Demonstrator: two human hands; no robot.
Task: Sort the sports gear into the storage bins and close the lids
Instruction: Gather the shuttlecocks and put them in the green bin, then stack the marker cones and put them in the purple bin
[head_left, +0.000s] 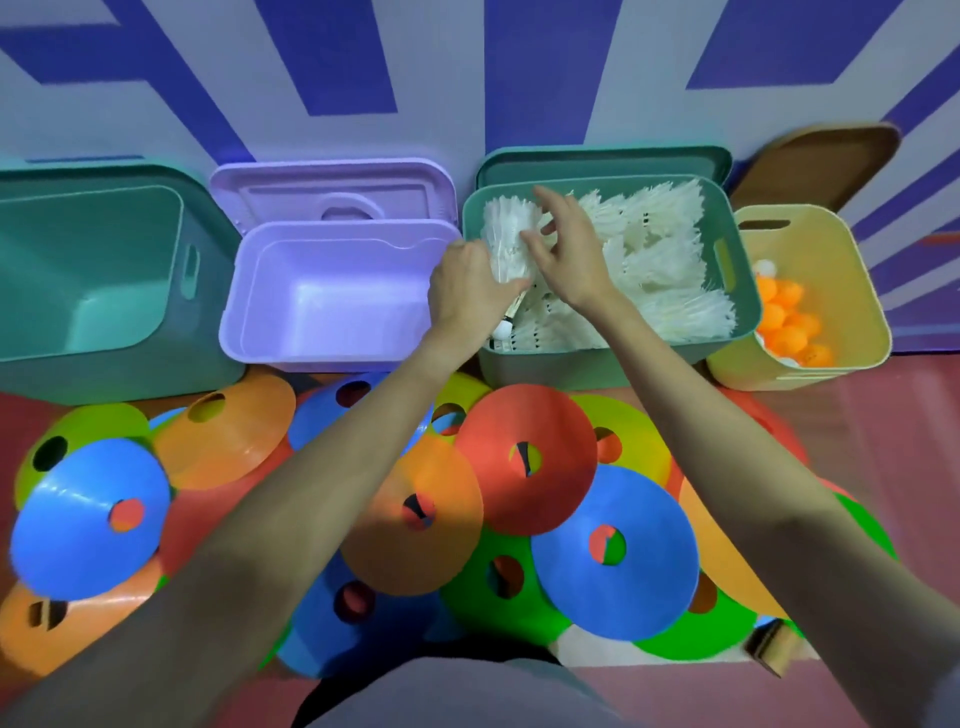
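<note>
Nearest, on the red floor (883, 410), lies a heap of flat marker cones (524, 457) in blue, orange, red and green, overlapping each other, each w/ a round hole in the middle. Both forearms pass over this heap.

Behind it, four bins stand in a row along the wall. The left hand (467, 296) grips a stack of white shuttlecocks (506, 244), fingers curled round it, cork end pointing to the person, feathers up. The stack is over the near-left corner of the green bin (732, 249), which is full of white shuttlecocks lying on their sides. The right hand (571, 254) is above the same bin, fingers spread, touching the stack's feathers.

The purple bin (332, 301), just left, is open w/ bare bottom; its lid (337, 197) leans behind. The big teal bin (88, 270) at far left is also bare inside. The yellow bin (810, 291), at right, holds orange balls (789, 322).
</note>
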